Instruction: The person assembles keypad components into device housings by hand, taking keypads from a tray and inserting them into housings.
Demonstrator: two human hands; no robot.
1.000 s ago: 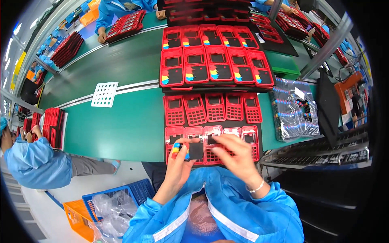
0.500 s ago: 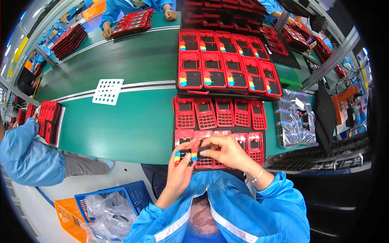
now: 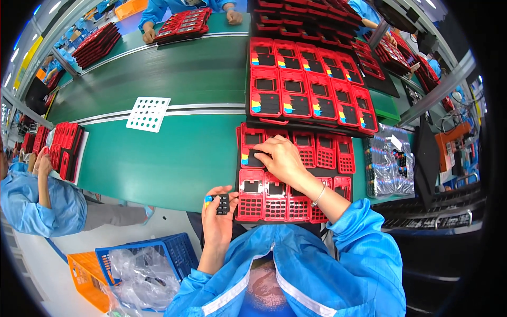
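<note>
In my left hand (image 3: pixel 217 222), beyond the near edge of the table, is a small black rubber keypad (image 3: pixel 224 205) with coloured bits at its side. My right hand (image 3: pixel 282 161) reaches over a black tray of red phone housings (image 3: pixel 275 207), set in two rows. Its thumb and fingers are closed on another black keypad (image 3: pixel 254 160), which lies over the lower half of the far row's leftmost housing (image 3: pixel 253 138). Blue, yellow and red bits show at that keypad's left side. The hand hides part of the neighbouring housing.
Behind stands a stack of trays with red housings (image 3: pixel 294 84) bearing keypads. Bagged keypads (image 3: pixel 390 164) lie to the right. A white perforated plate (image 3: pixel 148 114) rests on the green table (image 3: pixel 174 158). Co-workers sit at left and across. Blue crate (image 3: pixel 182 253) on the floor.
My hands were together over the near row; now they are apart. The right has carried a keypad to the far row's leftmost housing. The left has drawn back leftward, holding keypads still.
</note>
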